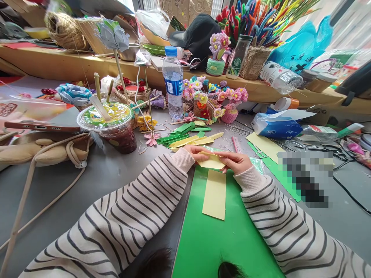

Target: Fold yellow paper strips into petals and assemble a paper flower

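Between my two hands is a small piece of pale yellow paper (213,161), held up just above a green mat. My left hand (197,153) pinches its left end, and my right hand (235,162) grips the right end with thumb and fingers. A second pale yellow paper strip (214,195) lies flat on the green mat (220,239), just below my hands. Beyond the hands rest folded yellow strips (199,141) and folded green strips (181,133). Part of the held paper is hidden by my fingers.
A lidded drink cup (118,135) and a water bottle (173,85) stand at the back left. Small scissors (259,151) and a yellow sheet (265,146) lie to the right, near a blue tissue pack (278,125). Handmade flowers (214,94) stand behind.
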A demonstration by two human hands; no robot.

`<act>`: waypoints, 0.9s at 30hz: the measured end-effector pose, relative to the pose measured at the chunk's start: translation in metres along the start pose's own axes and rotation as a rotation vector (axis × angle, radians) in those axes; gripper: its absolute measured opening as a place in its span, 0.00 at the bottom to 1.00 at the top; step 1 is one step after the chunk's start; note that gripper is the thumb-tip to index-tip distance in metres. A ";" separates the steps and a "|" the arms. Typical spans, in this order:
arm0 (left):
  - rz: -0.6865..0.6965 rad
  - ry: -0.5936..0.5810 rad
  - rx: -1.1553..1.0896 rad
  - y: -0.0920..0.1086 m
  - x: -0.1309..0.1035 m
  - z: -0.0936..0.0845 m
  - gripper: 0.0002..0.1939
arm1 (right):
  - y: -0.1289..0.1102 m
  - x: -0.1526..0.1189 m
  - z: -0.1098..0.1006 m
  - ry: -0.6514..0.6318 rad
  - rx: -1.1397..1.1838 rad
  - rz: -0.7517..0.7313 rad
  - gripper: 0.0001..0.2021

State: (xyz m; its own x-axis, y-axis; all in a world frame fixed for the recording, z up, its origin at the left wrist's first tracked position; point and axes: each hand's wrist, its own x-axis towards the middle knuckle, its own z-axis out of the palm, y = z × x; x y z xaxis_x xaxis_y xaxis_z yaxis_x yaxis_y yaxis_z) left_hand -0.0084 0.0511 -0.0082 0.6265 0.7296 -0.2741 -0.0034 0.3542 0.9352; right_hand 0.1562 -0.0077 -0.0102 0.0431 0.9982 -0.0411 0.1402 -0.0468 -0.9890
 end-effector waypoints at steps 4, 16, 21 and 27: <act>-0.067 -0.022 -0.043 0.001 -0.002 0.003 0.19 | 0.001 -0.001 0.000 0.023 -0.036 -0.043 0.11; -0.059 0.083 0.118 -0.004 0.006 -0.002 0.20 | 0.006 0.002 0.003 -0.062 -0.003 -0.121 0.14; 0.027 0.110 0.094 -0.001 0.002 0.002 0.17 | 0.002 0.002 0.004 -0.050 0.109 -0.008 0.16; 0.048 0.128 0.154 0.001 0.001 0.006 0.19 | 0.003 0.002 0.003 0.002 0.113 0.019 0.14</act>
State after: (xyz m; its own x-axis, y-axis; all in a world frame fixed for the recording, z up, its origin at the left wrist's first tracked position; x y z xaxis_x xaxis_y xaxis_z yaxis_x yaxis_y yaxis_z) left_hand -0.0034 0.0489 -0.0062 0.5240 0.8157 -0.2451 0.0944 0.2304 0.9685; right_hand 0.1537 -0.0056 -0.0141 0.0469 0.9971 -0.0595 0.0267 -0.0608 -0.9978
